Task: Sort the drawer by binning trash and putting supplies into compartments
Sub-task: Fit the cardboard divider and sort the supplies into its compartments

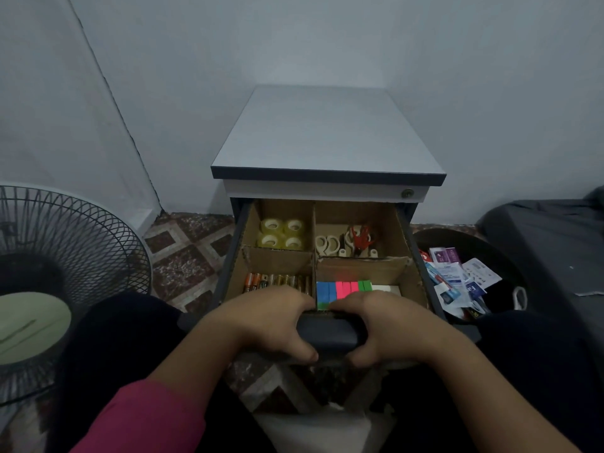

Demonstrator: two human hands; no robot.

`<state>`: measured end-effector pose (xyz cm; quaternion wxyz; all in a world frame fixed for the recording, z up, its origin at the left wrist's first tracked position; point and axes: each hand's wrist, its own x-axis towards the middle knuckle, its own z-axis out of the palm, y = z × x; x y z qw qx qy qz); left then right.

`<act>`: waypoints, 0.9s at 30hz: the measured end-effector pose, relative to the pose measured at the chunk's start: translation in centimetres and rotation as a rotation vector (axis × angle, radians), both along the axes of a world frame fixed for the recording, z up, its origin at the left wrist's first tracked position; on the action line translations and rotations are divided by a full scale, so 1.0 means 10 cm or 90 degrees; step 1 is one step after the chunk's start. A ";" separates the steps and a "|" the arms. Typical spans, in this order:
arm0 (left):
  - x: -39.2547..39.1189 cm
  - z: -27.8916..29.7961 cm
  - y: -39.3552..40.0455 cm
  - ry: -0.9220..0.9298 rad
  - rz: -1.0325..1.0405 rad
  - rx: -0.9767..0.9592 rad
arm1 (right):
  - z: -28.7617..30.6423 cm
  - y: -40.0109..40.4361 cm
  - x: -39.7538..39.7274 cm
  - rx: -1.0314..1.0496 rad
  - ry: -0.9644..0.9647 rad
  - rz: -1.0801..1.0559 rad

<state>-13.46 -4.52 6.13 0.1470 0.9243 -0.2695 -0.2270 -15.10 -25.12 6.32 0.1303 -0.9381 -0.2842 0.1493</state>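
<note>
Fingers of both hands curl over the front rail of the drawer (327, 331), thumbs hooked beneath: the left hand (274, 317) clamps it just left of centre frame, the right hand (385, 322) just right, low in the middle of the picture.

Above them the grey cabinet (327, 142) fills the centre. The drawer stands pulled out from it, split by cardboard dividers (314, 256) into four compartments. At right of frame a dark bin (510, 266) holds a heap of torn wrappers (457, 276). Inside the drawer, tape rolls (281, 235) sit upper left, scissors (328, 245) upper right, sticky notes (343, 289) lower right, batteries (277, 282) lower left.

Sorting looks finished, so the step in hand is likely closing the drawer. Push evenly with both hands, straight along the runners, so it does not rack or jolt the batteries loose. Slide the fingertips off the inner lip before the front meets the cabinet, and finish with the palms.
</note>
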 end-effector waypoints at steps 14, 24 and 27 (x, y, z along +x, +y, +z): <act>0.60 -0.19 -0.01 -0.381 0.106 -0.123 | -0.16 0.14 0.54 0.106 -0.287 -0.192; 1.00 -0.44 -0.32 -0.610 0.146 -0.081 | -0.29 0.28 1.01 -0.013 -0.415 -0.200; 1.11 -0.44 -0.37 -0.615 0.156 -0.053 | -0.28 0.28 1.15 -0.044 -0.400 -0.193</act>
